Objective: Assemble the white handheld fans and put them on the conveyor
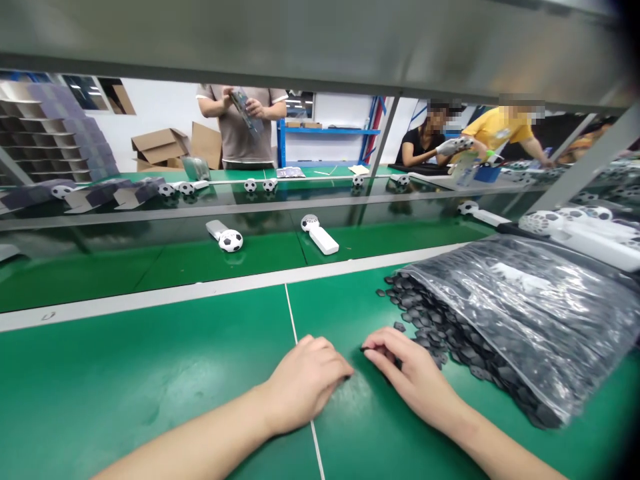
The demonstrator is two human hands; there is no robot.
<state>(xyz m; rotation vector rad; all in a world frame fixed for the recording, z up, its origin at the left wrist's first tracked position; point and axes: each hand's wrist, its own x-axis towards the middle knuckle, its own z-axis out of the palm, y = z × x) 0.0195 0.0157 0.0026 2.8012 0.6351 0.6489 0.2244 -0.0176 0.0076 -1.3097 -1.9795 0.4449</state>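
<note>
Over the green table point(150, 373), my left hand point(310, 380) is closed, fingers curled down, with a small black piece just showing at its fingertips. My right hand point(410, 373) pinches a small black piece point(363, 349) between thumb and index finger; another dark bit shows under its curled fingers. The two hands are a short way apart. Right of them, many flat black pieces point(470, 340) spill from the open edge of a clear plastic bag point(550, 300).
Beyond a pale rail point(200, 291), a belt point(260, 260) carries white-handled items with football-patterned heads point(231, 241). More such items point(575, 227) are heaped at the right. A metal shelf point(300, 40) hangs overhead. People stand or sit across the line.
</note>
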